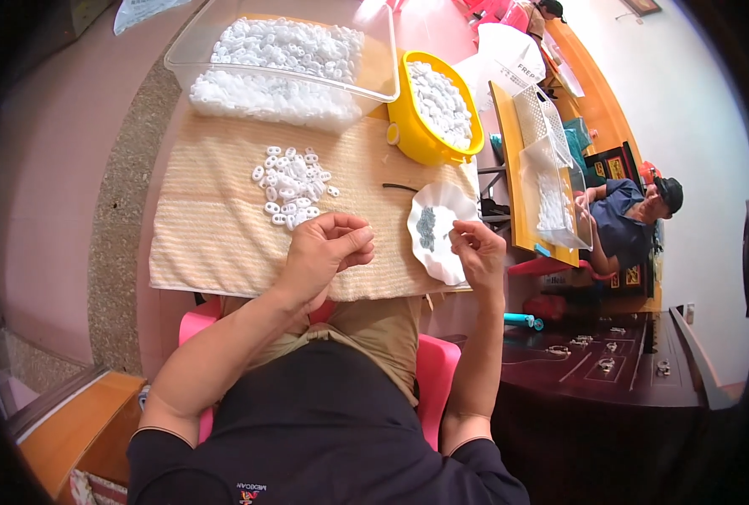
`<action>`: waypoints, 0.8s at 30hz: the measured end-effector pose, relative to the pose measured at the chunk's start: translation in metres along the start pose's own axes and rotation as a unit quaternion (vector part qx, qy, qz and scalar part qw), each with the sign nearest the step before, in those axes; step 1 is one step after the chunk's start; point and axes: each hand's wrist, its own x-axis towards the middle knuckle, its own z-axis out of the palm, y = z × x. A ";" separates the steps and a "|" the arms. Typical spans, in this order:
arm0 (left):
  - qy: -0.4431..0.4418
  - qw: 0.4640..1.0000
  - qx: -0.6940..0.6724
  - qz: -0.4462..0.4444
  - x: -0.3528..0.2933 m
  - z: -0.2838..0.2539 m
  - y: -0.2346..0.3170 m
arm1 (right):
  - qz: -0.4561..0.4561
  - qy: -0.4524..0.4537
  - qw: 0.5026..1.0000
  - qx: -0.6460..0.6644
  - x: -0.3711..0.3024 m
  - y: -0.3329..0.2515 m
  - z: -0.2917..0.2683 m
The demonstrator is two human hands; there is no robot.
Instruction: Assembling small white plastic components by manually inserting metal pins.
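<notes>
My left hand [330, 250] is closed in a pinch above the towel's near edge; whatever its fingertips hold is too small to make out. Just beyond it lies a loose pile of small white oval plastic pieces [292, 187], many showing two holes. My right hand [479, 251] is over the right side of a white wavy-rimmed dish [426, 259], thumb and fingers pinched together. I cannot see what, if anything, is between them. Tiny dark grey pieces [426, 227] lie heaped in the dish.
A striped beige towel [214, 227] covers the table. At its far side stand a clear bin [383, 76] and a yellow tub [405, 126], both holding white pieces. A black strip [399, 187] lies by the dish. Another person [627, 219] sits at a table on the right.
</notes>
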 end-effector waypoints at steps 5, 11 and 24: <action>-0.001 1.000 0.003 0.009 -0.002 0.002 0.001 | -0.043 0.012 0.995 -0.089 0.005 0.007 -0.014; -0.011 1.000 0.011 -0.007 -0.001 0.000 -0.001 | -0.047 -0.020 0.981 -0.187 0.007 0.003 -0.011; 0.000 1.000 0.015 -0.006 -0.001 0.001 -0.001 | 0.001 0.000 0.972 -0.236 0.009 0.021 -0.029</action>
